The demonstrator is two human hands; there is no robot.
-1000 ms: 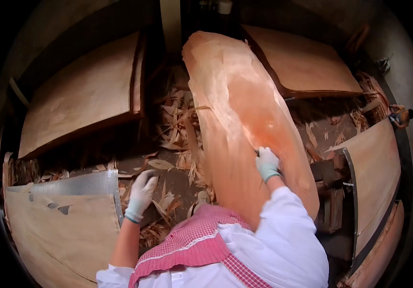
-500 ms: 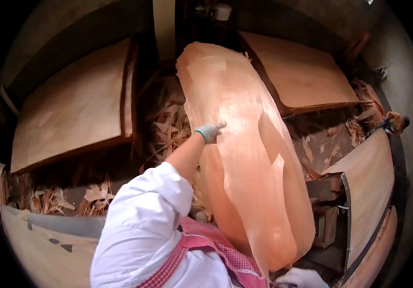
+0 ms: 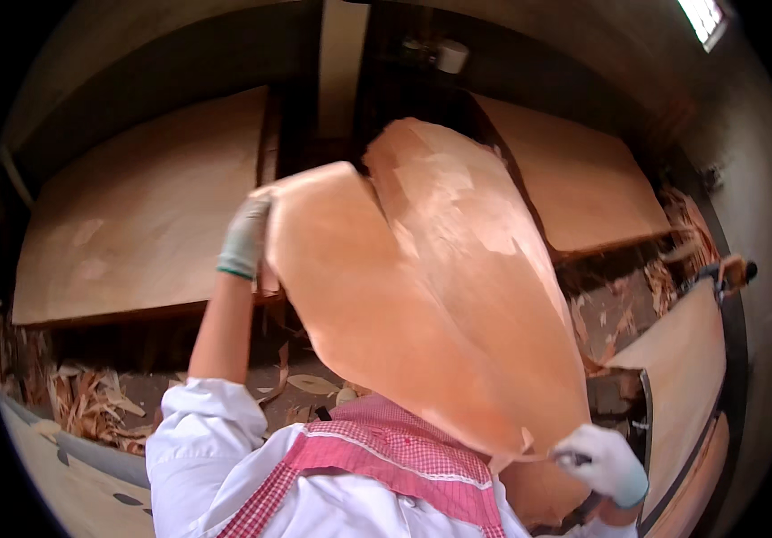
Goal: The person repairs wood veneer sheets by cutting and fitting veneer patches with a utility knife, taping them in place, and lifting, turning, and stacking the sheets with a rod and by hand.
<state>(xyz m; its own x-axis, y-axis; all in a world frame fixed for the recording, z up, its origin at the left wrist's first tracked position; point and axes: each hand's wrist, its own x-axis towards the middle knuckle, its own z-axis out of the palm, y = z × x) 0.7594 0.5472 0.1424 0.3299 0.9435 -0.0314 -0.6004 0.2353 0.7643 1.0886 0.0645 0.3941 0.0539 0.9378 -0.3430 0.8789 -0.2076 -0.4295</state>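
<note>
A thin, tan-orange sheet of wood veneer [image 3: 359,287] is lifted slantwise in front of me. My left hand [image 3: 245,235], in a pale glove with a green cuff, is closed on its far left corner. Low on the right, my right hand [image 3: 606,464], also in a pale glove, has its fingers pinched at a narrow torn strip on the sheet's near end. Beneath and beyond the lifted piece lies a long heap of veneer sheets [image 3: 467,193], overlapping, with ragged edges. The lifted sheet hides the heap's near left part.
Flat veneer stacks stand at the left [image 3: 135,215] and far right [image 3: 574,175]. Wood scraps [image 3: 90,403] litter the floor between them. Pale sheets [image 3: 682,359] lean at the right, and another person [image 3: 728,273] is beyond them. A post [image 3: 343,67] rises at the back.
My left hand has moved left from the top of the heap, raising a veneer sheet by its corner. My right hand has come up from the lower edge and now pinches the near end.
</note>
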